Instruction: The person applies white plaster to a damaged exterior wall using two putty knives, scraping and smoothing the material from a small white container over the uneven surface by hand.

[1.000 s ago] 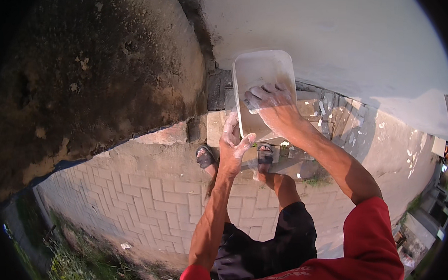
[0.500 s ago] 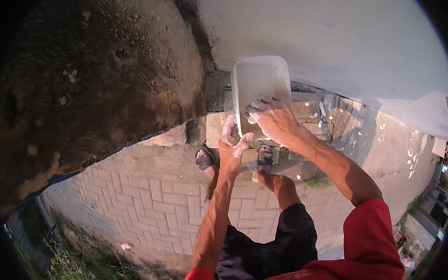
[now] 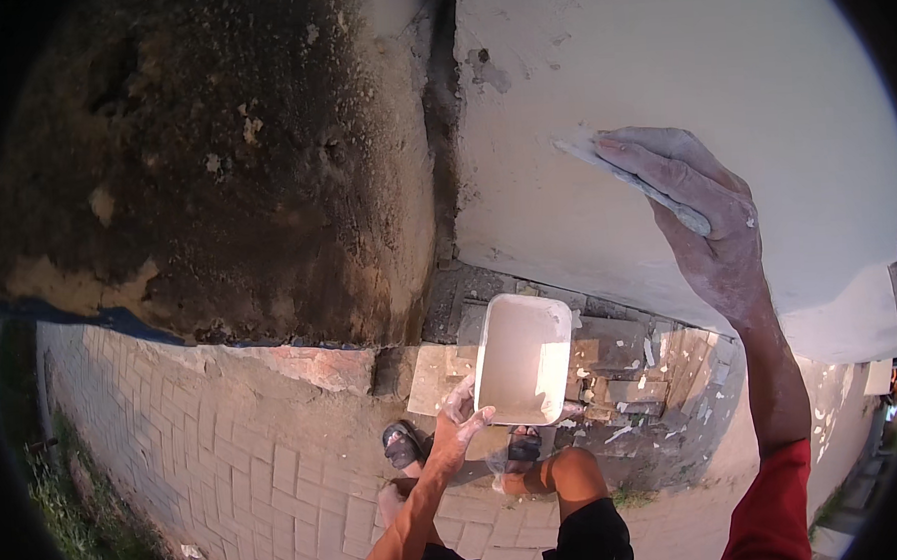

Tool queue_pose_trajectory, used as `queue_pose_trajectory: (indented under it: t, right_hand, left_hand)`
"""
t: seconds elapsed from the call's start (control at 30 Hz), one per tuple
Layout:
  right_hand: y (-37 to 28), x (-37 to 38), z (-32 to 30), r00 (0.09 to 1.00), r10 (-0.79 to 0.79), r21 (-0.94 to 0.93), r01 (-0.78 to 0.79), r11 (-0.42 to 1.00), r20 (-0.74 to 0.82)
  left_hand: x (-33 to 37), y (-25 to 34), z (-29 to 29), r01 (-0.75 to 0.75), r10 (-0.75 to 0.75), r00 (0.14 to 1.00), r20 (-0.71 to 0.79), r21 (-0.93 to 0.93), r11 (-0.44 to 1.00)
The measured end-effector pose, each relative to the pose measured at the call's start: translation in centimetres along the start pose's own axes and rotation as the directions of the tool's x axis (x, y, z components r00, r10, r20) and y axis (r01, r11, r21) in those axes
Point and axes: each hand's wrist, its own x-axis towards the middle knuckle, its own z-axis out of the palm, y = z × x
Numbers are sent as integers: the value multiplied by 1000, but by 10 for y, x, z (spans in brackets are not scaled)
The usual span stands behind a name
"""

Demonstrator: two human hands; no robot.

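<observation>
My left hand (image 3: 459, 420) grips the near left corner of a white plastic tub (image 3: 556, 370), thumb on the rim. Inside the tub is a pale coating, partly in sunlight; how much material it holds I cannot tell. Up on the right, my right hand (image 3: 710, 193) is closed around a putty knife (image 3: 690, 216). Its blade lies tilted at the white wall (image 3: 549, 65), with white filler around its tip. Fingers cover most of the tool. White residue coats both hands.
A dark, stained masonry block (image 3: 214, 170) stands at the left, with a vertical gap (image 3: 443, 110) between it and the wall. Below the wall lie stone slabs (image 3: 623, 372) strewn with white flakes. Brick paving (image 3: 267, 468) spreads around my sandalled feet.
My right hand has come out of the tub and up to the wall with the putty knife. The tub, in my left hand, now appears lower in view as the view has shifted upward.
</observation>
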Motion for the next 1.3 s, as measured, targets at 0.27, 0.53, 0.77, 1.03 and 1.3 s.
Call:
queue_pose_trajectory:
  t: [0.27, 0.53, 0.77, 1.03, 1.3]
  right_hand:
    - [20, 59, 17, 753, -595, -815, 516, 265, 283]
    - [53, 37, 43, 839, -419, -918, 396, 31, 348]
    - [40, -5, 50, 892, -418, -965, 239, 106, 175]
    - [37, 71, 92, 833, -552, -993, 32, 111, -35]
    - [34, -2, 114, 889, -398, -935, 312, 169, 225]
  left_hand:
    - [62, -38, -49, -84, 68, 982, 178, 83, 993]
    - [74, -52, -84, -4, -19, 975, 220, 101, 995]
    - [22, -48, -79, -298, 284, 950, 132, 104, 949]
    - [42, -43, -61, -51, 53, 991, 123, -21, 998]
    - [49, -53, -70, -99, 96, 994, 50, 74, 992]
